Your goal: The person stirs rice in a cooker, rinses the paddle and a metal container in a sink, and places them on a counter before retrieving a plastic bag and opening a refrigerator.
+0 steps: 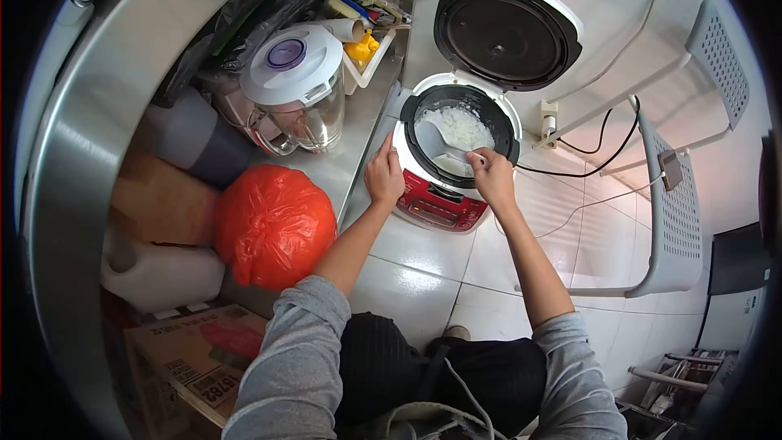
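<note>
A red and white rice cooker [440,200] stands on the tiled floor with its dark-lined lid [507,31] raised. White rice [464,126] lies inside the pot. My right hand [492,175] is closed round the handle of a pale rice paddle [436,140], whose blade is in the pot at the rice. My left hand [384,175] rests against the cooker's left outer side, fingers extended and holding nothing.
On the steel shelf [358,126] at left are a blender [293,73], a red plastic bag [275,224] and a white jug [163,273]. A cardboard box [195,354] sits lower left. A grey chair [680,220] lies at right, with cables crossing near a wall socket [549,122].
</note>
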A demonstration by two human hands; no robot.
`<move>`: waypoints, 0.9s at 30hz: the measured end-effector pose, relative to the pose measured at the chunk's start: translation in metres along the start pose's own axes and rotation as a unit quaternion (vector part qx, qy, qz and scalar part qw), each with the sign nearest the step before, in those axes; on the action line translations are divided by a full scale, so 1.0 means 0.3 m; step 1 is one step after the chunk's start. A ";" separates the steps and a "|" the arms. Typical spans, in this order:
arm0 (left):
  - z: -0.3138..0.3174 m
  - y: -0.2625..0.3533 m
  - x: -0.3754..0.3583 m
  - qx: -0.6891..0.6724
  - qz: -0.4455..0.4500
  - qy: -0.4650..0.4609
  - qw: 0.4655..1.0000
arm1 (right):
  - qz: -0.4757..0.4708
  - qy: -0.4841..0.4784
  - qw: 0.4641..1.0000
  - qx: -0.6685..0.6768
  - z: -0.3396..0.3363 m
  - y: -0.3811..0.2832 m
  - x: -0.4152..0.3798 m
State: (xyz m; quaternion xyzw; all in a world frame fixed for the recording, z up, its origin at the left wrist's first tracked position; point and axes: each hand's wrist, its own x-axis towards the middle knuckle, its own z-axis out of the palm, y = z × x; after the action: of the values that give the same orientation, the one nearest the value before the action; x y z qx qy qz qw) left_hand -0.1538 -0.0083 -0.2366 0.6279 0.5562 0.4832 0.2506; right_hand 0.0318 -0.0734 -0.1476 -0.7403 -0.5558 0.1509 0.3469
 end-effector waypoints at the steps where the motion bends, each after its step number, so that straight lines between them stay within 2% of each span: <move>1: 0.001 -0.003 0.001 -0.005 0.002 -0.001 1.000 | -0.009 0.012 1.000 -0.014 0.013 0.005 -0.003; 6: 0.004 -0.009 0.001 0.003 0.009 -0.002 1.000 | 0.014 -0.008 0.999 -0.029 0.038 0.013 0.025; 8: 0.002 -0.007 0.000 0.016 0.001 -0.007 1.000 | 0.067 -0.007 0.995 0.071 0.026 0.071 0.049; 9: 0.003 -0.004 0.000 0.014 0.005 0.000 1.000 | 0.139 -0.017 0.981 0.136 0.018 0.110 0.062; 12: -0.003 0.002 0.004 0.003 0.004 -0.001 1.000 | 0.272 -0.061 0.905 0.322 -0.107 0.068 0.019; 13: -0.003 0.002 0.000 -0.005 -0.001 -0.007 1.000 | 0.273 -0.060 0.905 0.320 -0.129 0.090 0.005; 15: 0.001 -0.004 -0.002 0.000 -0.002 -0.006 1.000 | 0.298 -0.080 0.843 0.441 -0.185 0.127 -0.016; 18: 0.002 -0.005 0.001 0.012 0.006 -0.001 1.000 | 0.326 -0.050 0.826 0.457 -0.237 0.126 -0.041; 20: -0.009 0.011 0.000 0.032 -0.023 -0.025 0.999 | 0.298 -0.045 0.843 0.445 -0.234 0.146 -0.055; 22: -0.011 0.014 0.000 0.041 -0.018 -0.030 0.999 | 0.232 0.017 0.936 0.265 -0.200 0.144 -0.062; 23: -0.010 0.015 0.001 0.035 -0.015 -0.026 0.999 | 0.147 0.035 0.969 0.198 -0.152 0.193 -0.053; 24: -0.009 0.015 0.000 0.029 -0.011 -0.023 0.999 | 0.103 0.012 0.986 0.134 -0.136 0.182 -0.048; 27: 0.002 0.000 0.002 0.020 0.004 -0.017 1.000 | 0.009 0.024 0.999 0.037 -0.073 0.080 -0.040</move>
State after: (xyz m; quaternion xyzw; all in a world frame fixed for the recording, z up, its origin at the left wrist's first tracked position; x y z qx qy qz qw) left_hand -0.1534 -0.0078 -0.2366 0.6431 0.5593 0.4620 0.2453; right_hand 0.0583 -0.0956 -0.1503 -0.7354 -0.5345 0.1570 0.3858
